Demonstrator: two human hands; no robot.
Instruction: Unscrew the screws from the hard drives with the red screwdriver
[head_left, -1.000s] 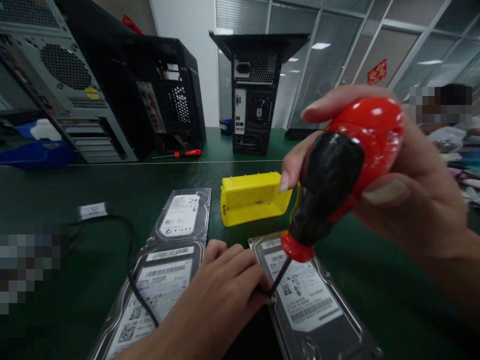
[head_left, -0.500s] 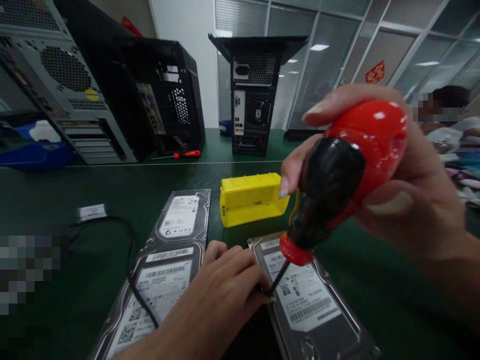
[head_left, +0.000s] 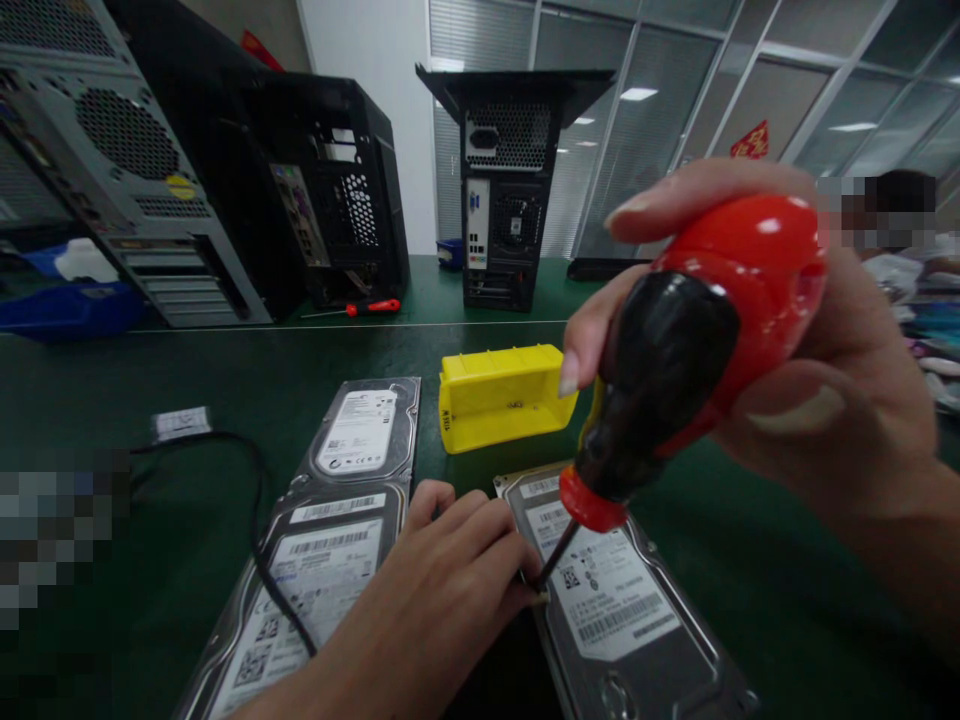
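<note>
My right hand is wrapped round the red-and-black handle of a screwdriver, held close to the camera. Its shaft slants down to the left edge of a hard drive lying on the green table. My left hand rests beside that drive, fingers curled and pinched around the screwdriver tip. What the fingertips pinch there is too small to make out. Two more hard drives lie to the left, one near and one farther.
A yellow plastic bin sits behind the drives. A black cable crosses the near left drive. Several open computer cases stand at the back, with a second red screwdriver near them. Another person sits at far right.
The screwdriver handle has shifted slightly to the right in my right hand. My left hand stays at the tip.
</note>
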